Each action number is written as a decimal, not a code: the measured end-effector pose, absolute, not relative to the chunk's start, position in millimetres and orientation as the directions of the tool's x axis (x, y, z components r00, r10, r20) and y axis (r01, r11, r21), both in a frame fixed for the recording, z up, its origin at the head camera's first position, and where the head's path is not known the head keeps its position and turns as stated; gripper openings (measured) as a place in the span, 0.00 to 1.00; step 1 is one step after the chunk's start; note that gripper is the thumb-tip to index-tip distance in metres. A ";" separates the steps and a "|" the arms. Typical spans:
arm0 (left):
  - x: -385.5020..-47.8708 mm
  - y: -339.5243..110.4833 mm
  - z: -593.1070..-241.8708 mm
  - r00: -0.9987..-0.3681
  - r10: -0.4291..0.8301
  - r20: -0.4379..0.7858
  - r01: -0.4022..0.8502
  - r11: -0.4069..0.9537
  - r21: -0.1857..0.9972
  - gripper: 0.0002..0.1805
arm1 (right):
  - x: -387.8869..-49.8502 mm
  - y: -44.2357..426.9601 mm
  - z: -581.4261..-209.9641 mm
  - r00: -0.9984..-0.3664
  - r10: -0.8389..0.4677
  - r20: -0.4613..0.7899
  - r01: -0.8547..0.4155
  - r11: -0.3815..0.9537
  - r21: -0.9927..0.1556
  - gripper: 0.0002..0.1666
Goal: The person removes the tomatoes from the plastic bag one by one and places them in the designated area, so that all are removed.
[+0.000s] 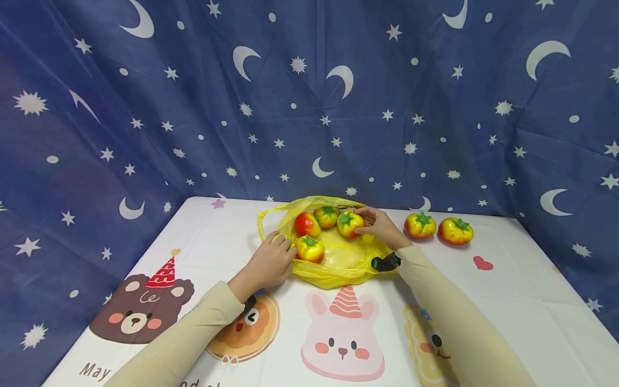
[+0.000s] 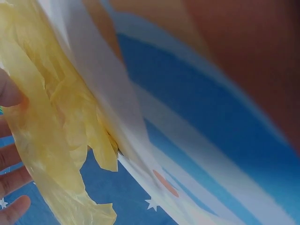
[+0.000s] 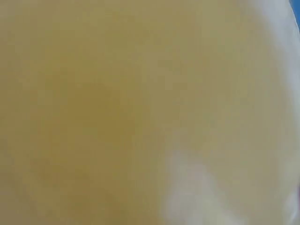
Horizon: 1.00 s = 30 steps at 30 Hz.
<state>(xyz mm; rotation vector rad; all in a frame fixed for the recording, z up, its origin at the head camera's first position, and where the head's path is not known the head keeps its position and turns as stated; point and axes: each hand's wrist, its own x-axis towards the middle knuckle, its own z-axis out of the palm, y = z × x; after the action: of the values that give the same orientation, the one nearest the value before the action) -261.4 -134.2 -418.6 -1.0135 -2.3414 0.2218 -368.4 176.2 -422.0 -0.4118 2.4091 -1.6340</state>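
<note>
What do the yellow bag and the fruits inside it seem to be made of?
The yellow bag looks like thin, slightly glossy plastic film: it is translucent and crinkled. The fruits seem shiny plastic or coated foam, judging by bright highlights and painted-looking colour; I can't tell which.

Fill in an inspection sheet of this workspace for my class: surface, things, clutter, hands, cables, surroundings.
Surface: white printed tablecloth with cartoon animals.
Job's things: open yellow bag holding four red-and-yellow fruits; two more fruits lie to its right.
Clutter: nothing seen.
Hands: left hand holds the bag's rim; right hand grips one fruit inside the bag.
Cables: nothing seen.
Surroundings: blue backdrop with white moons and stars.
</note>
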 end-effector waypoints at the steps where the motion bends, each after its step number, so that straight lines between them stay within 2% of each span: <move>1: -261.3 -134.3 -418.7 -0.550 0.712 0.437 0.616 0.699 -0.363 0.05 | -367.8 177.3 -421.8 -0.933 -0.359 -0.004 -0.126 0.338 -0.933 0.32; 6: -261.4 -134.8 -419.2 -0.554 0.712 0.432 0.615 0.699 -0.365 0.05 | -366.4 178.6 -423.2 -0.915 -0.404 0.014 -0.152 0.313 -0.938 0.33; 17: -262.6 -133.9 -420.6 -0.546 0.715 0.437 0.615 0.696 -0.370 0.05 | -368.1 171.0 -431.3 -0.940 -0.338 0.051 -0.193 0.402 -0.895 0.36; 30: -261.9 -134.1 -420.1 -0.545 0.712 0.443 0.622 0.697 -0.356 0.05 | -359.6 178.6 -425.8 -0.921 -0.389 0.035 -0.173 0.328 -0.929 0.36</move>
<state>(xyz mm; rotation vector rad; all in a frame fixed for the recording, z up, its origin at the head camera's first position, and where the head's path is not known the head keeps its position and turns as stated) -261.9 -134.1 -420.1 -1.0176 -2.3382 0.2098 -359.6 178.6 -425.8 -0.5147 2.3948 -1.6373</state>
